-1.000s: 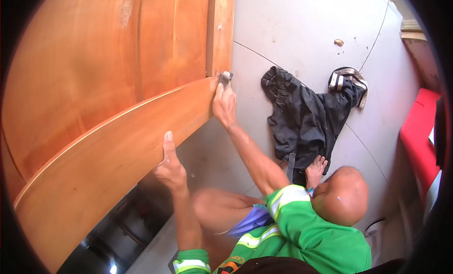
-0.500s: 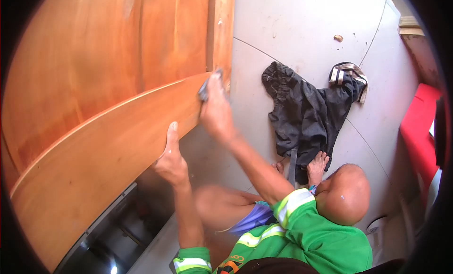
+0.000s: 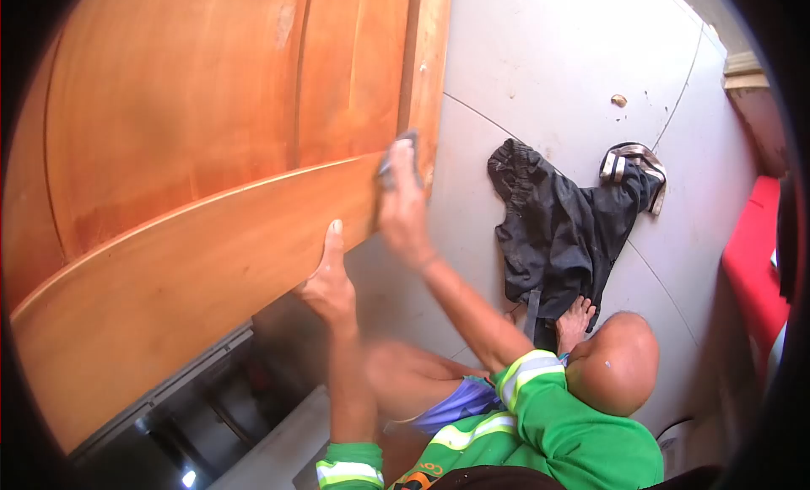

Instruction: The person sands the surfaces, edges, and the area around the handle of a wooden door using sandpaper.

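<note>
A wide wooden board (image 3: 202,262) runs along the lower edge of a panelled wooden piece (image 3: 186,110). My left hand (image 3: 331,279) grips the board's lower edge, thumb up on its face and the other fingers hidden behind. Near the board's right end, my right hand (image 3: 403,207) presses a small grey pad (image 3: 386,171) on the wood, beside the upright frame strip (image 3: 429,77). This hand is slightly blurred, and its fingers are closed over the pad.
Black trousers (image 3: 548,228) lie crumpled on the grey tiled floor (image 3: 540,68), touching a bare foot (image 3: 575,317). A small brown scrap (image 3: 618,100) is further up. A red object (image 3: 753,262) stands at the right. Dark metal parts (image 3: 215,406) show below the board.
My right hand has rubbed the pad over the board's right end, left and then back toward the corner. My left hand keeps its hold. The whole view has shifted slightly.
</note>
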Tool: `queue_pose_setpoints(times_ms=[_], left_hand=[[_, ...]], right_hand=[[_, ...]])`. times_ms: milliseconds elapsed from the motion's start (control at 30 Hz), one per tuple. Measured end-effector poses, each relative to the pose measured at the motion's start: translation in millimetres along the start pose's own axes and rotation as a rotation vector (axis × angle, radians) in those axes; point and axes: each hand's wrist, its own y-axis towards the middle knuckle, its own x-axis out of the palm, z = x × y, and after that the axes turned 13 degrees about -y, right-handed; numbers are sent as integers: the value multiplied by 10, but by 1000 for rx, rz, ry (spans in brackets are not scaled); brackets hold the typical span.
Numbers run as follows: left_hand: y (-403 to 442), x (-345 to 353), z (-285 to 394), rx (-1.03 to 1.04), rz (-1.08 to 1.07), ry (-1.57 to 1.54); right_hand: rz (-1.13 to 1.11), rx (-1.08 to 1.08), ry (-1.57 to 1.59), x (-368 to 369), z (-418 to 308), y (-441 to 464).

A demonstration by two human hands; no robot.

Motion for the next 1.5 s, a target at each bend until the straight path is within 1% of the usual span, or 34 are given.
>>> queue_pose_setpoints(times_ms=[33, 100, 133, 200, 233, 267, 300, 367, 400, 433, 500, 533, 600, 633, 667, 700, 733, 767, 800, 867, 900, 967, 1000, 1067, 1100, 1133, 1167, 1200, 1267, 1300, 1367, 1433, 1467, 1500], left_hand=[[-10, -23, -41, -23, 17, -27], [16, -56, -129, -60, 37, -80], [9, -62, -114, -26, 32, -12], [9, -62, -69, 38, 33, 78], [8, -61, -51, 63, 38, 101], [19, -50, -39, 74, 41, 78], [49, -12, -38, 86, 47, 47], [83, -20, -42, -50, 32, -34], [57, -56, -39, -126, 19, -62], [4, -73, -16, -108, 31, -23], [-5, -43, 46, -37, 49, 43], [-13, -42, 80, -29, 24, 49], [-15, -93, -2, 94, -43, 161], [-35, -103, -36, 148, -70, 217], [9, -19, -13, 58, -44, 80], [26, 14, 69, -43, -21, -41], [-7, -35, 120, -158, -8, -139], [-29, -49, 110, -109, -5, -75], [-15, -12, 98, -45, 9, -24], [-12, -40, 38, 28, 28, 96], [-5, -88, -25, 41, -7, 89], [59, -124, -138, 69, -73, 68], [75, -71, -196, 22, -51, 29], [61, -174, -98, -110, -40, 16], [122, -133, -88, -50, -18, 0], [125, -95, -55, 6, 1, -13], [111, -73, -43, 48, 11, -20], [103, -44, -66, 30, 48, -100], [49, -186, -73, -59, -29, 53], [96, -181, -90, -76, -54, 111], [72, -166, -52, -32, -34, 102], [85, -119, -19, -19, -29, 73], [53, -122, -5, -40, -24, 59], [33, -114, -18, -58, -19, 42]], right_hand=[[24, -189, -9, -25, -329, -129], [45, -307, 12, 139, -396, -208], [60, -364, 23, 192, -386, -254], [99, -168, 47, 242, 125, -69], [120, -73, 52, 166, 156, 77], [144, -29, -38, 145, 109, 112], [112, -123, -27, 132, 34, 90], [10, -321, -12, -99, -595, 15], [30, -270, 3, -181, -863, -6], [31, -240, -12, -205, -736, 3], [62, -200, -30, -228, -187, 228], [86, -159, -94, -299, -102, 327], [52, -196, -141, -279, -77, 285], [26, -213, -169, -328, -249, 266], [89, -334, -171, -333, -442, 235], [64, -320, -131, -377, -652, 196], [67, -332, -172, -374, -532, 202], [81, -355, -209, -355, -344, 276], [123, -295, -241, -301, -83, 299], [94, -224, -239, -304, -89, 341], [85, -203, -246, -273, -128, 278], [114, -404, -217, -389, -493, 242], [35, -404, -160, -397, -785, 100], [60, -216, -159, -321, -387, -26], [98, -181, -150, -247, -110, 73], [48, 293, 350, -275, 20, 92], [64, 172, 251, -203, 136, 67], [79, 54, 148, -250, -9, 141], [76, -173, -3, -284, -368, 77], [76, -342, -34, -200, -581, 170], [66, -380, -60, -113, -710, 134], [142, -310, -225, -52, -152, 170], [106, -351, -291, -108, 101, 228], [95, -320, -224, -131, 29, 259]])
